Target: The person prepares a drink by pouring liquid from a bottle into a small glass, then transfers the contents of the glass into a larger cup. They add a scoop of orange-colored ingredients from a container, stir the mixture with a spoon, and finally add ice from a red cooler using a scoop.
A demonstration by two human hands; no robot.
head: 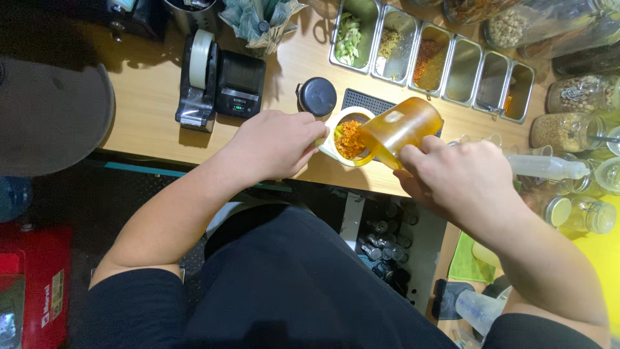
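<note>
Tipping an amber jug (402,129) over the white cup (342,136) at frame centre, the right hand (462,174) clasps its handle; the left hand (274,142) grips the cup's rim, steadying it. Steel tubs (465,64) line the upper right.

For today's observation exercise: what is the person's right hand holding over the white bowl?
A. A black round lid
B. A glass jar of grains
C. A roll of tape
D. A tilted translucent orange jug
D: the right hand grips a translucent orange jug, tipped toward the white bowl that the left hand steadies.
</note>
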